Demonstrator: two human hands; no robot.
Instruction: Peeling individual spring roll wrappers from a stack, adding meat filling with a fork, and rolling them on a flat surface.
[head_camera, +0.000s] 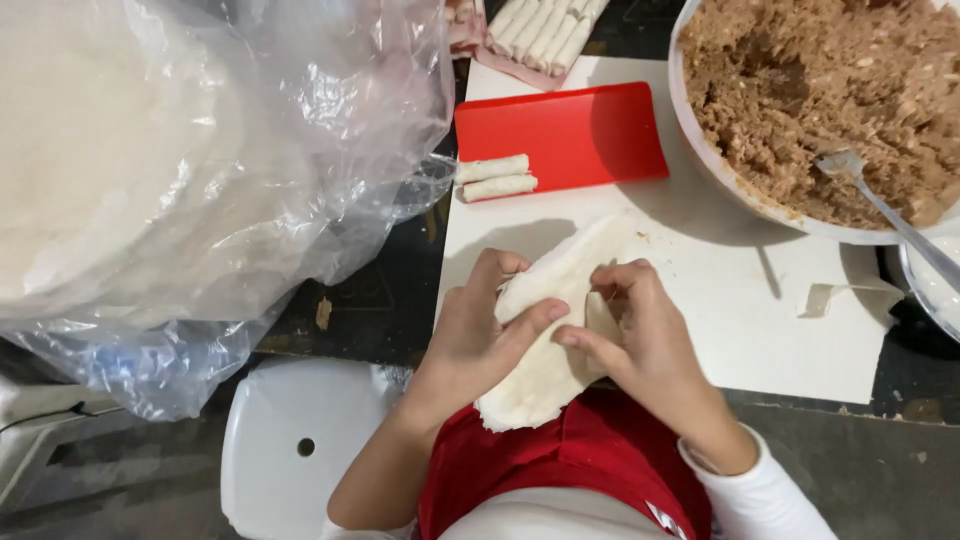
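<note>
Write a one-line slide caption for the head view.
Both hands, left hand and right hand, fold a thin white wrapper on a white board, beside a bowl of brown filling.

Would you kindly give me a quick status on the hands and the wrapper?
Left hand and right hand both pinching the thin white round wrapper. Wrapper overhangs white board edge. Nothing in the way.

The person wears a red cloth apron or top (590, 460) over the middle of the body, with a small white mark near its lower right edge. The right arm has a long white sleeve (760, 495) that ends in a snug cuff at the wrist. The left arm (385, 470) is bare, with only a bit of white cloth at the elbow.
</note>
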